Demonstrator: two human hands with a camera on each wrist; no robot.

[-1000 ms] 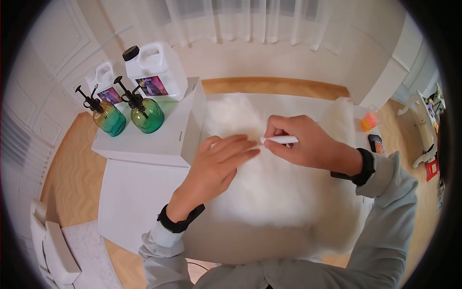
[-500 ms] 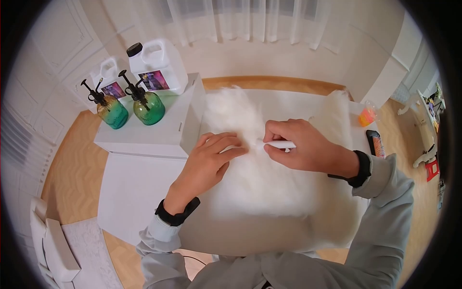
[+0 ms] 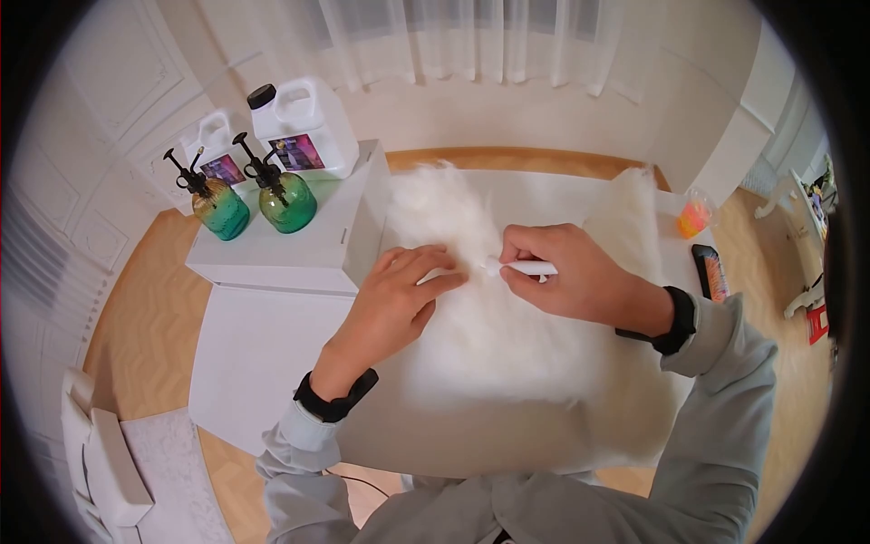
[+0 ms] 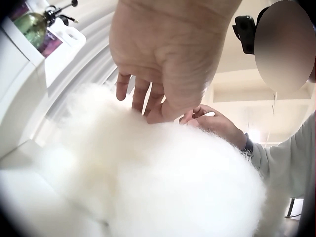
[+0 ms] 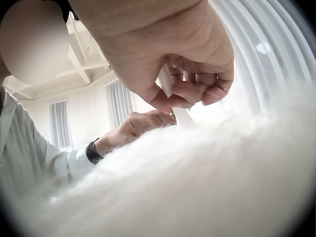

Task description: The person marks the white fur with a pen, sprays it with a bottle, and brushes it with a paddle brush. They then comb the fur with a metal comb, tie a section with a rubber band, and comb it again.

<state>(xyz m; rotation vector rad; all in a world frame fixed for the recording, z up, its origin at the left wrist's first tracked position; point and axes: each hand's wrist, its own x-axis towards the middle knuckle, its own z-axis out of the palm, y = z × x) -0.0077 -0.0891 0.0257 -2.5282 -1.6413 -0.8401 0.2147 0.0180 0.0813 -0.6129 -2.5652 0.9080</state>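
Fluffy white fur point(image 3: 507, 354) covers much of the white table point(image 3: 390, 444). The right hand point(image 3: 580, 279) pinches a slim white tool point(image 3: 535, 268) between thumb and fingers, its tip at the fur. In the right wrist view the same tool point(image 5: 183, 117) reaches down to the fur surface. The left hand point(image 3: 388, 299) rests on the fur just left of the tool tip, fingers bent loosely and spread. In the left wrist view the fingertips of the left hand point(image 4: 165, 59) sink into the fur point(image 4: 148, 173); whether they pinch some of it is hidden.
On a white box point(image 3: 272, 258) at the left stand two green spray bottles point(image 3: 220, 213) and two white jugs point(image 3: 317, 127). A cup with orange contents point(image 3: 694, 218) and a dark packet point(image 3: 710, 272) lie at the table's right edge. A curtain point(image 3: 489, 41) hangs behind.
The left hand has drawn back slightly left from the tool tip, its fingers more bent. The right hand still pinches the tool, moved slightly. The head view has shifted a little.
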